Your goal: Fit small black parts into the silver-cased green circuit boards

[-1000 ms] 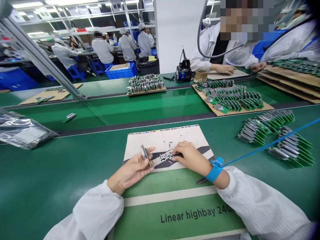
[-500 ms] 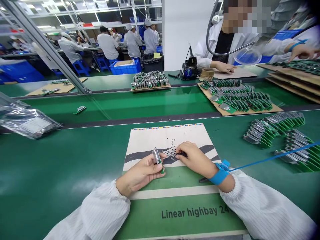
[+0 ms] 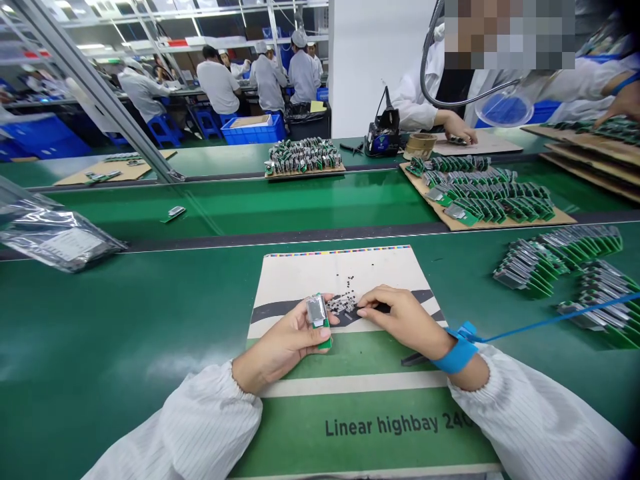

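Observation:
My left hand (image 3: 295, 338) is closed on a small green circuit board (image 3: 318, 317) with a silvery rectangular part, its face turned up toward me. Just right of it, a scatter of tiny black and pale parts (image 3: 343, 302) lies on a printed cardboard sheet (image 3: 360, 383). My right hand (image 3: 395, 313) rests at the right edge of these parts, thumb and forefinger pinched together. Whether a tiny part is between those fingertips cannot be made out. A blue wrist strap (image 3: 457, 352) with a cord circles my right wrist. Under that wrist, a dark slim tool (image 3: 413, 360) shows partly.
Rows of circuit boards (image 3: 530, 263) stand on the green table at right, more on a cardboard tray (image 3: 495, 197) beyond. A single board (image 3: 175, 212) lies on the belt. A silvery bag (image 3: 65, 237) sits at left. A co-worker's hand (image 3: 457, 127) works across the belt.
My left hand has turned the circuit board from its edge to its broad face. My right hand stays pinched beside the tiny parts. The board on the belt appears slightly farther right.

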`<state>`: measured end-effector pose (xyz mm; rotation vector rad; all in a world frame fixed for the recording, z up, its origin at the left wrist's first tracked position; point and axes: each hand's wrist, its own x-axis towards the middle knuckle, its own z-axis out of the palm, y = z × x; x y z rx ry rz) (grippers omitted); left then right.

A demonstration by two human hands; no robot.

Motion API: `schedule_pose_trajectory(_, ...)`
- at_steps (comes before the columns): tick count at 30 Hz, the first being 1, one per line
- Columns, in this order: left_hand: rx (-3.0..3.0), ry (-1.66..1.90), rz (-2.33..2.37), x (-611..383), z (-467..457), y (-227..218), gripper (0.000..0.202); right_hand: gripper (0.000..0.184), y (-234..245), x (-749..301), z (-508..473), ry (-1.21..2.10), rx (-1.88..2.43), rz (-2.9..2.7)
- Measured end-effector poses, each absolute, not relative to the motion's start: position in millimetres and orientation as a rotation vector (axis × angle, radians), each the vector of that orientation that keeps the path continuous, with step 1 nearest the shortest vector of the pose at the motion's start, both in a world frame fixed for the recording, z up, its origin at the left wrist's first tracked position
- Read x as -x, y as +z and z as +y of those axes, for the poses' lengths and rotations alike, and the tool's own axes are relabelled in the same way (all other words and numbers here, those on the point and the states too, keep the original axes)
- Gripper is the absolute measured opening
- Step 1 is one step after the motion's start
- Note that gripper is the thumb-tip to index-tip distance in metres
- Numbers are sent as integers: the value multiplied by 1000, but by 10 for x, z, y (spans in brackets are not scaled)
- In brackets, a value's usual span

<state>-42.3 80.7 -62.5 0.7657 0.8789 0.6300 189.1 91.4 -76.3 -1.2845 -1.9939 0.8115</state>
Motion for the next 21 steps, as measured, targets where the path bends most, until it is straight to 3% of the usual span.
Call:
schedule_pose_trajectory(9,-1055,558,909,232,547,-549,41,8,-536,-1820,642,800,1079,-1792)
schedule_pose_trajectory(21,-1601,589,892,182,417,-491,21,17,-405,-1775,433,557,854,-1968)
